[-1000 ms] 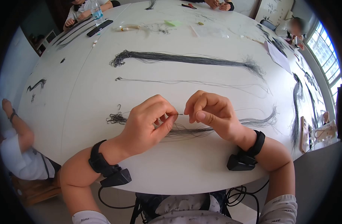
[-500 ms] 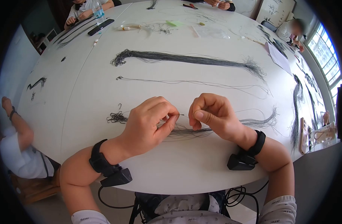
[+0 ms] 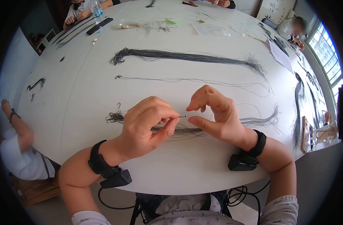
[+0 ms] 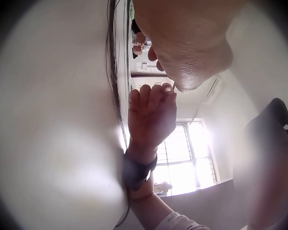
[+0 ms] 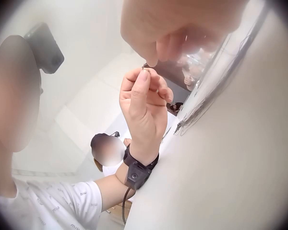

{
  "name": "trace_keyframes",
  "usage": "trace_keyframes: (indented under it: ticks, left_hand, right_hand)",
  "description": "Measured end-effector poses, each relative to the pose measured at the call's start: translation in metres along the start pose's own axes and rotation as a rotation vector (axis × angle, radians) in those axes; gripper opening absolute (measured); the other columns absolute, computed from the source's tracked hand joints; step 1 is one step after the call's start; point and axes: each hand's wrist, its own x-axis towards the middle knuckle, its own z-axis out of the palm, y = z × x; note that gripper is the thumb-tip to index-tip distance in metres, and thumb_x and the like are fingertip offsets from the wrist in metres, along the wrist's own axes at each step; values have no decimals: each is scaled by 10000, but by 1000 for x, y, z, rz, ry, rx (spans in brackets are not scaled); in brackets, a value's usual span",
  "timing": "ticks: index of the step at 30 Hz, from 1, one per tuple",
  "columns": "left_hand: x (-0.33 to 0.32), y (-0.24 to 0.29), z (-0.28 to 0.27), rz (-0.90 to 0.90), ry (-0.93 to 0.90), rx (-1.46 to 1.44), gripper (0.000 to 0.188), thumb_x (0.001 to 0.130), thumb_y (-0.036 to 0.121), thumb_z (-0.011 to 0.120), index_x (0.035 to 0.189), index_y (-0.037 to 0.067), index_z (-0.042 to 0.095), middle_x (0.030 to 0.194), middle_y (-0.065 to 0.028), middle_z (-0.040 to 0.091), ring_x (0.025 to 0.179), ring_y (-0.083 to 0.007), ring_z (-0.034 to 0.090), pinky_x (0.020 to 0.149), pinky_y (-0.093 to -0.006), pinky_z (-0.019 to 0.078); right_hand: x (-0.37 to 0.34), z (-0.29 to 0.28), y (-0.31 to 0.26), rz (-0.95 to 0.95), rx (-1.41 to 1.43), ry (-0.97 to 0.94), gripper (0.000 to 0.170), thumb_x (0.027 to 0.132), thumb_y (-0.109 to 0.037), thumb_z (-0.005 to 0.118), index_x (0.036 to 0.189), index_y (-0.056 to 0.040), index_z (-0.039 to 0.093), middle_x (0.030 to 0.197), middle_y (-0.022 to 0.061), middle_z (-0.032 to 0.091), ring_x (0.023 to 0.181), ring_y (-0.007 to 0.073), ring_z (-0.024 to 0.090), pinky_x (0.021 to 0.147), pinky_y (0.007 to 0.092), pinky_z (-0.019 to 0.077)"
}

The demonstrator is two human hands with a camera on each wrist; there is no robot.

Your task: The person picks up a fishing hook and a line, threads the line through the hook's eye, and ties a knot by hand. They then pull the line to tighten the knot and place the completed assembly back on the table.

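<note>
Between thumb and forefinger, my left hand [image 3: 146,120] pinches a thin dark piece [image 3: 183,116], whose short tip pokes out to the right; the rest is hidden by the fingers. My right hand [image 3: 219,115] is close by, its thumb and fingers parted around the space beside that tip. Under both hands lies a bundle of fish hooks [image 3: 114,117] with long dark lines [image 3: 257,121] trailing right. One loose fish hook [image 3: 119,105] lies just above the bundle's hook end. In the right wrist view, the left hand [image 5: 143,103] shows its thumb pressed against the forefinger.
Farther up the white table lie a few hooked lines [image 3: 160,79] and a thick bundle of lined hooks [image 3: 179,56]. A phone [image 3: 305,135] stands at the right edge, papers [image 3: 279,54] behind it. Other people sit around the table.
My right hand's thumb and fingers have spread apart, away from the small dark tip. The left hand keeps its pinch in nearly the same place.
</note>
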Motion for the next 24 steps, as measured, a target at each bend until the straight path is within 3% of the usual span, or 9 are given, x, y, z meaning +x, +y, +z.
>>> trace_keyframes:
  ticks: [2, 6, 12, 18, 20, 24]
  left_hand:
    - [0, 0, 0, -3, 0, -3, 180, 729, -62, 661, 861, 35, 587, 771, -61, 585, 611, -142, 558, 499, -237, 464]
    - [-1, 0, -2, 8, -39, -11, 167, 758, -70, 646, 890, 12, 584, 803, -80, 591, 628, -125, 546, 552, -227, 458]
    - [0, 1, 1, -3, -57, -3, 167, 721, -66, 656, 835, 34, 585, 769, -62, 584, 613, -153, 567, 501, -255, 464]
    - [-1, 0, -4, -1, 41, -44, 137, 740, -59, 624, 829, 28, 567, 760, -61, 582, 614, -127, 557, 497, -225, 448]
    - [-2, 2, -3, 16, 24, -70, 135, 741, -56, 621, 830, 27, 563, 752, -62, 579, 606, -124, 550, 500, -219, 444]
    - [-2, 3, -4, -1, 20, -62, 130, 738, -49, 616, 822, 30, 555, 732, -58, 572, 583, -120, 536, 506, -217, 439]
  right_hand:
    - [2, 5, 1, -160, 23, 83, 221, 734, -88, 750, 925, -55, 646, 889, 47, 590, 831, 151, 559, 723, 275, 435]
    - [2, 6, 0, -165, 58, 50, 194, 743, -60, 735, 917, -67, 651, 949, 52, 603, 877, 169, 571, 761, 289, 440]
    - [0, 6, 0, -150, 60, -21, 145, 762, -22, 698, 897, -47, 651, 866, 59, 631, 804, 174, 594, 741, 288, 452]
    - [-1, 8, 0, -2, 1, 172, 57, 794, 14, 604, 841, -14, 621, 751, 63, 627, 703, 161, 593, 686, 275, 456]
    - [2, 6, 5, 156, 71, 341, 32, 809, -19, 583, 826, -2, 604, 767, 62, 622, 731, 148, 590, 686, 273, 461]
    - [5, 9, 15, 139, 67, 433, 60, 819, -52, 576, 819, 4, 597, 770, 63, 616, 746, 142, 589, 689, 274, 466]
